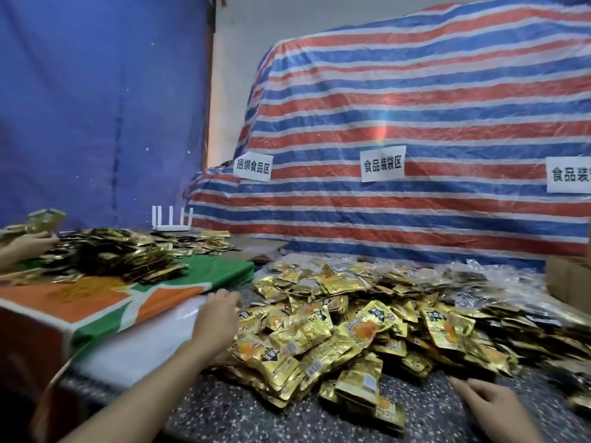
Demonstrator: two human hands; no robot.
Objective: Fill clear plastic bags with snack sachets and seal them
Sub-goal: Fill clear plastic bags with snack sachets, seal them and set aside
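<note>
**Now: nothing picked up yet**

The left grip reaches forward, fingers loose and holding nothing, at the left edge of the gold sachet pile, which spreads rightward from it across the desk. The right grip lies flat and released, just short of the pile's near edge. Clear bags lie beyond, nearer the right grip.

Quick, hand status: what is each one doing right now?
Left hand: open, fingers at the left edge of the sachet pile, holding nothing.
Right hand: open, fingers spread near the pile's front, holding nothing.
</note>
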